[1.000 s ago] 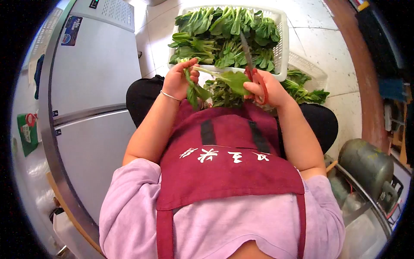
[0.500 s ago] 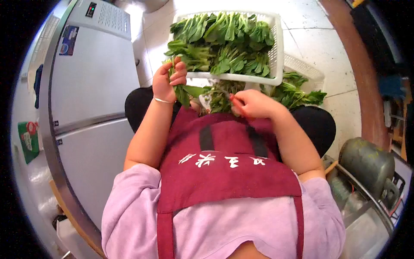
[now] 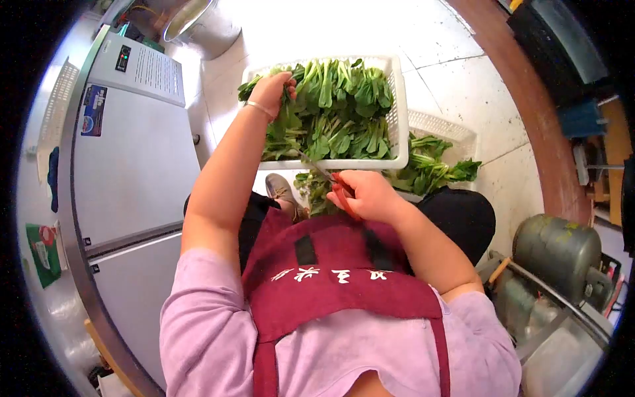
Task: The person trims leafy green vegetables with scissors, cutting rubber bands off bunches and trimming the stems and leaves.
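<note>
My left hand (image 3: 272, 90) is over the far left part of a white basket (image 3: 399, 119), its fingers closed round a bunch of leafy greens that it partly hides. Rows of leafy greens (image 3: 337, 135) fill the basket. Nearer my lap, my right hand (image 3: 370, 194) grips red-handled scissors (image 3: 342, 192), whose blades point up and left toward the basket's near edge. Below that edge lies a heap of loose leaves (image 3: 316, 188), partly hidden by the scissors and my hand.
A second basket (image 3: 463, 137) with more greens stands at the right. The white fridge (image 3: 135, 172) is on the left, a metal pot (image 3: 208, 30) at the back. A grey-green tank (image 3: 559, 248) lies at the lower right. My shoe (image 3: 281, 188) shows below the basket.
My left hand has gone from near my lap forward to the basket's far left, taking the greens with it. The right hand keeps the scissors near my lap. The view has shifted.
</note>
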Motion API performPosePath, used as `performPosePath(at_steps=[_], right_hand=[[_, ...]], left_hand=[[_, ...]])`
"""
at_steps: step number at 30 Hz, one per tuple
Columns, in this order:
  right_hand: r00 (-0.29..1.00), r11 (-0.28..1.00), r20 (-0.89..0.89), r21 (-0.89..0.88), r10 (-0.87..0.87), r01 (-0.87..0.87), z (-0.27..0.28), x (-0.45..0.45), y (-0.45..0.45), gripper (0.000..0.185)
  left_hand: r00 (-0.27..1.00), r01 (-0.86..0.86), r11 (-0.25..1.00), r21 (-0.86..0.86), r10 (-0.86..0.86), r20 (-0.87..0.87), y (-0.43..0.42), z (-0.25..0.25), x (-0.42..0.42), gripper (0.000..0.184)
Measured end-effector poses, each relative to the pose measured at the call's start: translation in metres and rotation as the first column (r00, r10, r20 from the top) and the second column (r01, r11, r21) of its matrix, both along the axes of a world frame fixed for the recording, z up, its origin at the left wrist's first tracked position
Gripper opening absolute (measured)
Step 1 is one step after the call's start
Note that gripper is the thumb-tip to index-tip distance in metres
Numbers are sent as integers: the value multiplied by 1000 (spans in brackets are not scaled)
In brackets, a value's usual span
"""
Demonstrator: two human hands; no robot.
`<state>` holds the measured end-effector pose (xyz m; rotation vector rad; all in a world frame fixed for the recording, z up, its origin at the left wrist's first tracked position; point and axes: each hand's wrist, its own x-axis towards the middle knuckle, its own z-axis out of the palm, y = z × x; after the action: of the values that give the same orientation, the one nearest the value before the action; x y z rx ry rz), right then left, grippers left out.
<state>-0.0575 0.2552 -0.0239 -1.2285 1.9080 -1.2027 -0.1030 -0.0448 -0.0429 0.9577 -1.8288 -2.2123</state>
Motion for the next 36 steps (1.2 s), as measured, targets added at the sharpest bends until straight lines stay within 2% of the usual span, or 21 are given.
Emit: performPosePath(at_steps=[1,3,4,6,7,10,12,14,16,18,19,21,22,23,25,26,28,29,31,32,36], right_hand=[[999,999,2,-14,-39,39,-3,-1,0,24],[996,996,8,-29,-87,87,-4,-4,0,24],[995,995,9,-17,-96,96,-3,-5,1,24],[993,993,11,-1,-115,115,-5,-7,2,24],[994,994,7,11,-109,109,-7,-8,3,25],[992,992,28,17,-126,126,-6,-9,4,26],[989,989,35,-45,-142,144,1,-11,7,32],[972,973,77,-43,-222,226,13,-17,17,30],[921,915,215,-177,-325,364,27,-32,30,20],[741,835,538,-117,-402,538,24,-62,56,12],[614,769,681,-117,-398,628,17,-81,70,9],[495,594,566,-12,-659,804,14,-119,99,14],[441,494,466,-10,-767,869,22,-132,106,27],[480,508,305,16,-823,861,3,-158,126,29],[463,495,179,240,-868,835,-28,-199,159,38],[468,494,161,310,-869,812,-38,-210,169,41],[642,449,-306,509,-704,735,-83,-239,203,55],[635,439,-312,511,-706,739,-89,-240,212,55],[795,382,-388,722,-466,576,-99,-239,228,59],[792,376,-389,724,-470,578,-107,-237,234,59],[757,338,-383,724,-530,602,-141,-231,254,50]], left_hand=[[1000,7,1000,-3,-7,-3,-9,-3,-18,17],[951,115,918,-379,9,310,-21,-6,-45,21],[950,124,917,-379,0,311,-24,-6,-50,21],[840,399,751,-526,-69,539,-26,-6,-62,34],[838,407,749,-523,-78,540,-33,-17,-64,34],[886,410,455,-791,7,464,-47,-53,-62,46],[920,344,453,-823,16,393,-38,-46,-54,41],[989,136,526,-840,-22,146,-21,-39,-40,36],[988,131,537,-833,-4,153,13,-16,-19,31],[954,287,546,-787,-87,287,54,11,4,31],[945,325,470,-821,-196,262,60,6,13,31],[917,291,380,-878,-372,143,76,-4,31,33],[896,311,349,-884,-417,151,85,-5,39,22],[898,294,398,-869,-426,109,98,-4,45,17],[873,325,437,-839,-479,89,109,-10,58,22],[861,337,420,-843,-500,95,117,-5,63,24],[822,374,399,-837,-560,101,124,-4,72,23],[823,395,452,-800,-561,89,129,-2,76,22],[799,461,495,-736,-593,101,134,-3,86,18],[783,527,536,-660,-609,130,135,-6,92,15],[667,670,432,-603,-708,234,147,-6,95,8]])
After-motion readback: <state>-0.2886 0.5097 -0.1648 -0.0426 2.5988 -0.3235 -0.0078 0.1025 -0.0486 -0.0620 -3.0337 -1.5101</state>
